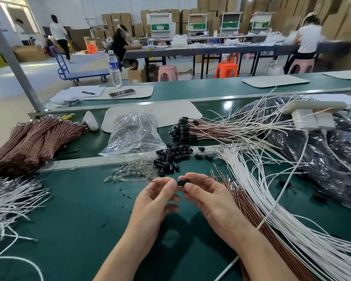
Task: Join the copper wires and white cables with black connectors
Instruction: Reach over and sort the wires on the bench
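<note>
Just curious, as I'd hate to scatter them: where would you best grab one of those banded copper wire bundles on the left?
I'd take the copper wire bundle from above, wrapping round it at the yellow band. It lies flat on the bench, and the band cinches the strands there; the terminal ends fan loose.

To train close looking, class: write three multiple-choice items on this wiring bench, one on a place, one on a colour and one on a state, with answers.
1. Where do the tied copper wire bundles lie? A far left of the bench; B beside the water bottle; C on a stool.
2. What colour is the bench? A red; B green; C yellow.
3. The black connector nearest the camera is: A lying loose; B inside a bag; C pinched between both hands.
Answers: 1 A, they are stacked at the left edge. 2 B, its surface shows green. 3 C, left hand and right hand fingertips grip it.
</note>
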{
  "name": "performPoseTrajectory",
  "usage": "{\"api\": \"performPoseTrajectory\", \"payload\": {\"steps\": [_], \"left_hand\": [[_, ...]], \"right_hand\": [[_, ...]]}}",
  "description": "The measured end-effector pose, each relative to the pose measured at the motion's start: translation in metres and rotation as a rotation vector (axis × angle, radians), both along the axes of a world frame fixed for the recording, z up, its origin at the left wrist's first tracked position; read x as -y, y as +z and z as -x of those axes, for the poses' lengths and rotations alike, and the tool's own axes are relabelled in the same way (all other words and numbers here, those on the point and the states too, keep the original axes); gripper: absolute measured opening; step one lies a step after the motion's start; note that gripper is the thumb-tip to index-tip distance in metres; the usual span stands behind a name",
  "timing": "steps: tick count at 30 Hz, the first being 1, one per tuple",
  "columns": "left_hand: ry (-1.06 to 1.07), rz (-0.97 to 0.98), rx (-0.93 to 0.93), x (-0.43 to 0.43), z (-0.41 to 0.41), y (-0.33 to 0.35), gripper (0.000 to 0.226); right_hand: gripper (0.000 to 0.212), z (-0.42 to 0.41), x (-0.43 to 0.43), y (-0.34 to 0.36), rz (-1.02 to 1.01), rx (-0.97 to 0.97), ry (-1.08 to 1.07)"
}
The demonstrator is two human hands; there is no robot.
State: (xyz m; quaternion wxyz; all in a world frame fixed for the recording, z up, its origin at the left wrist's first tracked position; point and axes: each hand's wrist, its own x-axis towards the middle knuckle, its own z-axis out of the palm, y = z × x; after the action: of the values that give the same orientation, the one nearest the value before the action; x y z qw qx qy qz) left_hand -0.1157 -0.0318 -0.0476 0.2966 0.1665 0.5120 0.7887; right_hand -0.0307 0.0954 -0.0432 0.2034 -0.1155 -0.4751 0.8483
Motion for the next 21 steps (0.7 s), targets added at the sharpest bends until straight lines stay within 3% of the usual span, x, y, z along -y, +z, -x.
{"api": "performPoseTrajectory", "payload": {"steps": [5,9,16,21], "left_hand": [[0.113,-0.017,0.07,-0.003,0.001,0.003,0.033],[0.22,-0.063,0.154,0.004,0.013,0.005,0.025],[0.03,0.033,-0.066,-0.001,-0.004,0.003,0.01],[0.122,0.026,-0.023,0.002,0.004,0.005,0.012]], "right_hand": [[0.032,-0.001,-0.005,0.001,0.035,0.005,-0.062],[0.027,-0.002,-0.009,0.001,0.049,0.003,-0.097],[0.028,-0.003,0.001,0.0,-0.114,0.02,-0.029],[0.034,-0.004,-0.005,0.002,-0.099,0.036,-0.082]]}}
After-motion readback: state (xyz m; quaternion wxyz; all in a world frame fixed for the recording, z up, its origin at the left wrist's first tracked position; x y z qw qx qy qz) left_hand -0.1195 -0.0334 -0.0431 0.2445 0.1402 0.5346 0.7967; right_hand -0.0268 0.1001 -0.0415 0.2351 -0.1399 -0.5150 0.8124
